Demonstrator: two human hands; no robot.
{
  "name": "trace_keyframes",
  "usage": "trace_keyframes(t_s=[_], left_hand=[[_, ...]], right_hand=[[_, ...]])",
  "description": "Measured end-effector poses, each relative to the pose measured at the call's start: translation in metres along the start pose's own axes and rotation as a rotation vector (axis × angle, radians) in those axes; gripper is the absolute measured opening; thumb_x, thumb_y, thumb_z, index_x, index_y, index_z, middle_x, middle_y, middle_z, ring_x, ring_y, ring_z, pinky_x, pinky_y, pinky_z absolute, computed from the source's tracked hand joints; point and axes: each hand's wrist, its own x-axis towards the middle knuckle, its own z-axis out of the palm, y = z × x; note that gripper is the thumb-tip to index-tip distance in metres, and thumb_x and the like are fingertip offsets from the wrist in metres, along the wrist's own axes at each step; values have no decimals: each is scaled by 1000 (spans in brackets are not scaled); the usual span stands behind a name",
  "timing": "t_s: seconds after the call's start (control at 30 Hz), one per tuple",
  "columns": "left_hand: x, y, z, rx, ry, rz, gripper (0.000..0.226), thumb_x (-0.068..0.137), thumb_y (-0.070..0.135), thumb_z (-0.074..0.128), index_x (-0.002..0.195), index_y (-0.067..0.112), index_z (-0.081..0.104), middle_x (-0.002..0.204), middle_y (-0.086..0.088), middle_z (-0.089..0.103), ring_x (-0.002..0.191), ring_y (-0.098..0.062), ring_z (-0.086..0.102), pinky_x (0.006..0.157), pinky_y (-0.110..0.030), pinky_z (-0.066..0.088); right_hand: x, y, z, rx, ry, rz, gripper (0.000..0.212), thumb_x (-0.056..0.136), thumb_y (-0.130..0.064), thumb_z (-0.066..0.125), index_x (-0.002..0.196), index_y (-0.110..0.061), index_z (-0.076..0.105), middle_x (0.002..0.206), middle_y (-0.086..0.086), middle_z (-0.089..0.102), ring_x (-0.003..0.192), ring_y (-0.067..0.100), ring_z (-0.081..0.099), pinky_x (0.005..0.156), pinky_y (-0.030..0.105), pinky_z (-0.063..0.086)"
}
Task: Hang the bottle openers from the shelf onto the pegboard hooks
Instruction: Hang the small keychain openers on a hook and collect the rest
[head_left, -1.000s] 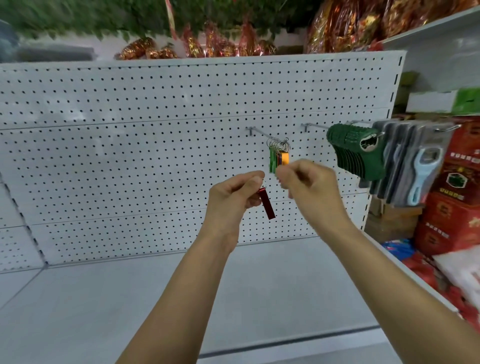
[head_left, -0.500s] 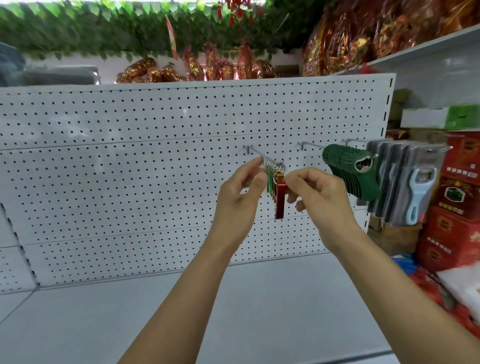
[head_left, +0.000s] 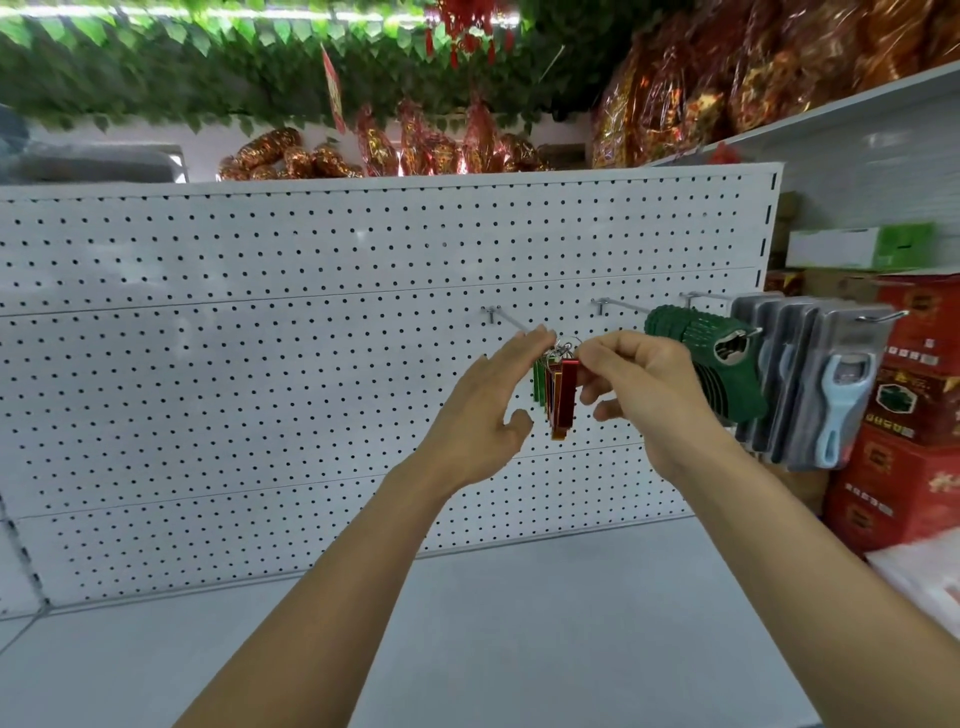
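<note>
1. At a white pegboard (head_left: 260, 364) above a grey shelf (head_left: 519, 623), a person's two bare hands meet at a metal hook (head_left: 511, 321) that juts from the board.
2. The right hand (head_left: 644, 400) pinches the top of a red bottle opener (head_left: 566, 400) between thumb and forefinger, just at its key ring (whether the ring is over the hook's tip is hidden by the fingers).
3. The left hand (head_left: 488, 415) is spread, fingers straight and holding nothing, its fingertips up beside the hook and the cluster.
4. Behind the red opener hang more green and red openers (head_left: 540, 384) from the same hook, bunched together.
5. On the next hook to the right hangs a row of dark green openers (head_left: 711, 364); beyond them, grey blister packs (head_left: 810, 384) holding a pale blue tool.
6. Red cartons (head_left: 914, 415) are stacked at far right; gold and red wrapped goods (head_left: 415, 150) sit above the board under green leaf garlands (head_left: 156, 73).
</note>
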Motion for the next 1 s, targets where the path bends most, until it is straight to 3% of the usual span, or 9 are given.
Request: trace_keyframes(t_s=[0.37,0.6,0.7,0.83,1.0], left_hand=[[16,-20,0,57,9,21,78,86,-5,51,152,25,22,158,10,24,146,-12,17,119,-41,17],[27,-35,0,84,8,31,77,86,-4,50,152,24,22,158,8,25,145,-14,21,118,-43,22],[29,-38,0,74,12,42,77,86,-4,50,152,24,22,158,8,25,146,-13,20,118,-44,22],[26,-37,0,45,31,62,82,84,-7,48,153,27,19,159,11,22,148,-10,15,120,-44,19],[23,-36,2,46,40,123,85,79,-12,44,151,29,24,159,10,25,149,-9,12,121,-44,16]], right_hand=[[10,12,11,-60,7,33,16,93,-14,58,83,-7,68,67,-2,71,60,4,66,63,26,48],[21,18,18,-100,20,36,16,93,-13,58,82,-7,67,59,-7,69,56,1,64,63,25,46],[22,19,17,-106,18,20,16,93,-12,57,81,-10,68,65,-3,70,60,4,64,65,26,48],[19,19,14,-83,9,-35,20,93,-10,56,76,-15,66,73,3,71,68,10,63,66,23,48],[14,22,11,-46,-15,-70,18,94,-9,56,80,-10,67,72,3,71,62,5,63,57,9,46]])
